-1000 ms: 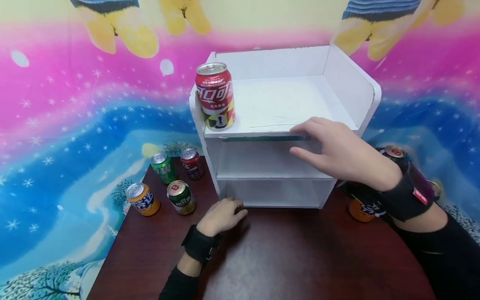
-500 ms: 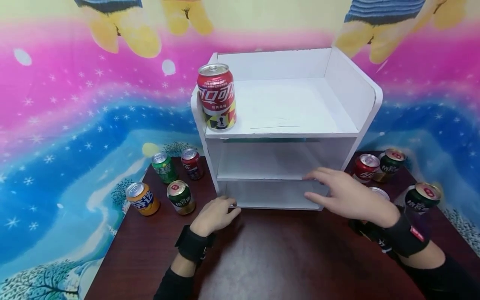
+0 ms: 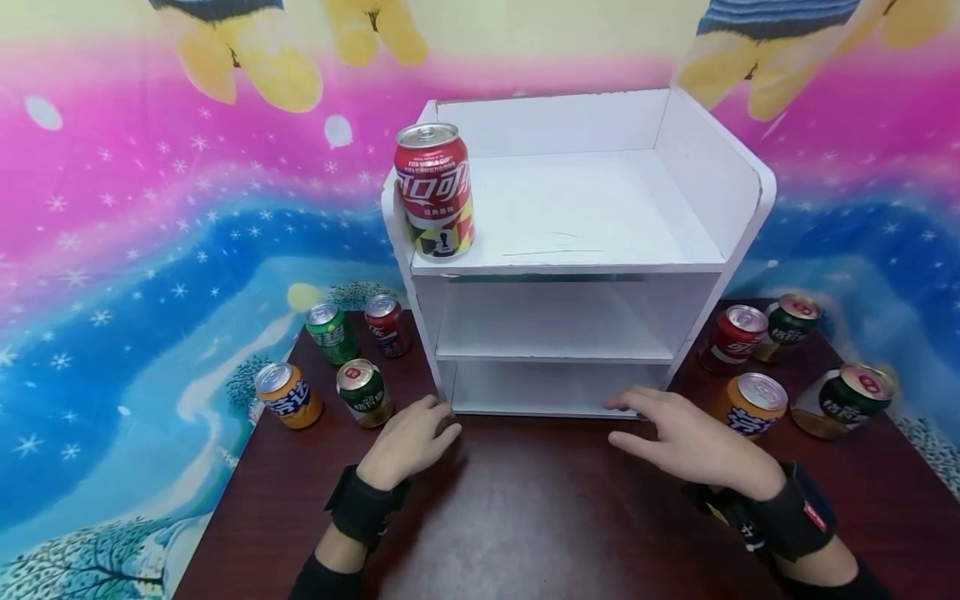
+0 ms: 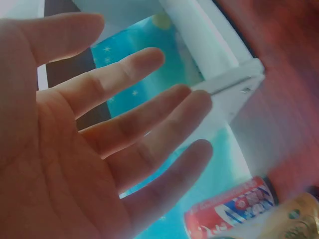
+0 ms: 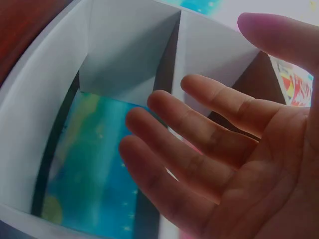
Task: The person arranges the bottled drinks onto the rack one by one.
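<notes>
Loosely spread, the left hand (image 3: 411,442) and right hand (image 3: 692,437) are holding nothing, any contact hard to tell, while beyond the right one an orange can (image 3: 756,407), likely slippery and best gripped mid-body, is standing beside the white shelf (image 3: 585,200).

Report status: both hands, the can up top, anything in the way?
Left hand, right hand: both holding nothing. Red can upright on top of white shelf, left end. Other cans flank the shelf; none between the hands.

Glossy metal cans (image 3: 435,196); smooth shelf (image 3: 577,204)
</notes>
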{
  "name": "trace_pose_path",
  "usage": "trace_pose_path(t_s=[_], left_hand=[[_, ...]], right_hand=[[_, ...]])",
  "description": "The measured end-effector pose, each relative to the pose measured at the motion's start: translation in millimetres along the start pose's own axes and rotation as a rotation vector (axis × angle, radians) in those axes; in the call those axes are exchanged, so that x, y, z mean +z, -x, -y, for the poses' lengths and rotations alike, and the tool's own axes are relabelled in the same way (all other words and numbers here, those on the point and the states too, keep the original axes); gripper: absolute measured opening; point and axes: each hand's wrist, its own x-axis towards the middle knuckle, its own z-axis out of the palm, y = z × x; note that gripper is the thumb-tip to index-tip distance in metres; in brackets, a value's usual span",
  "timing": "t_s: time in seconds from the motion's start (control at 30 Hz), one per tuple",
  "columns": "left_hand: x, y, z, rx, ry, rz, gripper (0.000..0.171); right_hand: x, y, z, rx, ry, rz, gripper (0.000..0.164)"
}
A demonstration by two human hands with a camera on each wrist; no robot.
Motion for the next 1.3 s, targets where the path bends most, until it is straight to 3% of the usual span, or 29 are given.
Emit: trace_pose_path(t_s=[0.17,0.3,0.4,0.6,0.7,0.77,0.9,1.07,1.13,1.3], left_hand=[[1.0,5.4,5.4,0.003,0.014,-0.039,0.033],[-1.1,7.8,8.6,0.031,0.023,-0.126,0.027],[-7.0,7.2,10.1,0.098,0.028,-0.245,0.017],[-23.5,7.3,18.2,0.238,0.047,-0.562,0.006],[-28.4,6.9,29.4,0.232,0.044,-0.682,0.015],[-29.1,6.1,38.3,0.187,0.034,-0.724,0.027],[-26.1,6.4,58.0,0.041,0.069,-0.709,0.05],[-19.8,10.9,77.6,-0.118,0.289,-0.616,0.065],[-17.6,12.2,83.3,-0.138,0.368,-0.595,0.069],[-15.2,11.5,97.4,-0.117,0.481,-0.59,0.072]], right_hand=[[14,3,-7,0.051,-0.051,0.018,0.04],[25,1,-13,0.072,-0.09,0.031,0.041],[30,0,-16,0.087,-0.11,0.045,0.042],[33,0,-19,0.112,-0.122,0.061,0.042],[33,0,-19,0.116,-0.118,0.068,0.042],[33,1,-20,0.115,-0.113,0.065,0.042],[34,2,-21,0.101,-0.137,0.058,0.041],[38,4,-24,0.099,-0.187,0.079,0.042],[39,5,-26,0.105,-0.191,0.089,0.043],[40,3,-28,0.102,-0.2,0.102,0.045]])
